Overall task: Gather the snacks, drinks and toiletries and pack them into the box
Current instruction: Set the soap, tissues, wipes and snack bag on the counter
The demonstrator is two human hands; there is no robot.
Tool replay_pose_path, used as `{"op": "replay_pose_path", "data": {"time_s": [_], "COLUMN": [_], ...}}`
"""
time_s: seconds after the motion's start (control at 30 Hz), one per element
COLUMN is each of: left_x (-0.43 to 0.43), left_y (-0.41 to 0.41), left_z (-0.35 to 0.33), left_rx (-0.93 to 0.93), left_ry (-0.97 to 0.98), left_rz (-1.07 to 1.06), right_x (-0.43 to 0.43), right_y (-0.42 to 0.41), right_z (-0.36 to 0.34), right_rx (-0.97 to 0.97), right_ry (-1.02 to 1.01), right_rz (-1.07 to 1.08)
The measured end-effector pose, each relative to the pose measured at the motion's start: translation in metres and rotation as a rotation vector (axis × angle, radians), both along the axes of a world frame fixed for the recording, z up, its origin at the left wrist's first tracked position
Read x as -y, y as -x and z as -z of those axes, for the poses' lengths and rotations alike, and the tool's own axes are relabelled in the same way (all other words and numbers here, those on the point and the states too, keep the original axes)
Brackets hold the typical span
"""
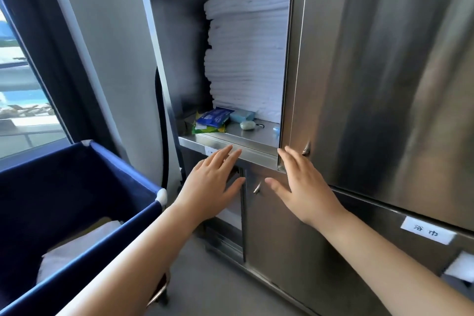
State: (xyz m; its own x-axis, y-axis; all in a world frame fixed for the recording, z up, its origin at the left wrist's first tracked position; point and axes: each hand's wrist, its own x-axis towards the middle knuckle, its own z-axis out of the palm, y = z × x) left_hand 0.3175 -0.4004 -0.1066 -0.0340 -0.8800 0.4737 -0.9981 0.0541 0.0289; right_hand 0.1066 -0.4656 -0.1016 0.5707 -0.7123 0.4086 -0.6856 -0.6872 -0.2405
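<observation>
On the steel shelf [230,145] of an open cabinet lie a blue wipes pack [215,117] on a green-yellow packet [209,129], a light blue box [242,115], a small pale green pouch [247,125] and a tiny blue item [276,129]. My left hand [213,182] is held flat with straight fingers just below the shelf's front edge, holding nothing. My right hand [305,185] is spread flat beside it, fingertips near the edge of the cabinet door, also empty. No packing box is in view.
A tall stack of folded white towels [247,46] fills the shelf behind the items. A blue fabric cart bin [77,202] with white linen inside stands at lower left. Closed steel doors [384,72] with a white label [427,233] are to the right. A window is at far left.
</observation>
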Motion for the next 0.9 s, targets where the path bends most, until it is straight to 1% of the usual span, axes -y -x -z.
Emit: {"op": "replay_pose_path", "data": {"time_s": [0.17, 0.3, 0.43, 0.57, 0.77, 0.9], "left_x": [0.062, 0.106, 0.141, 0.166, 0.219, 0.273], "left_y": [-0.028, -0.048, -0.067, -0.09, -0.132, -0.163], "left_z": [0.011, 0.018, 0.027, 0.039, 0.047, 0.055], "left_rx": [-0.031, -0.003, 0.008, -0.004, -0.022, -0.018], "left_ry": [-0.027, -0.032, -0.036, -0.087, -0.111, -0.115], "left_rz": [-0.092, -0.178, -0.255, -0.304, -0.303, -0.234], "right_x": [0.079, 0.139, 0.187, 0.219, 0.27, 0.305], "right_y": [-0.029, -0.056, -0.091, -0.123, -0.166, -0.199], "right_z": [0.017, 0.022, 0.029, 0.044, 0.057, 0.068], "right_rx": [-0.028, -0.04, -0.049, -0.091, -0.122, -0.016], "right_ry": [-0.01, 0.008, 0.026, -0.017, -0.02, -0.089], "right_rz": [-0.066, -0.098, -0.13, -0.121, -0.092, -0.036]}}
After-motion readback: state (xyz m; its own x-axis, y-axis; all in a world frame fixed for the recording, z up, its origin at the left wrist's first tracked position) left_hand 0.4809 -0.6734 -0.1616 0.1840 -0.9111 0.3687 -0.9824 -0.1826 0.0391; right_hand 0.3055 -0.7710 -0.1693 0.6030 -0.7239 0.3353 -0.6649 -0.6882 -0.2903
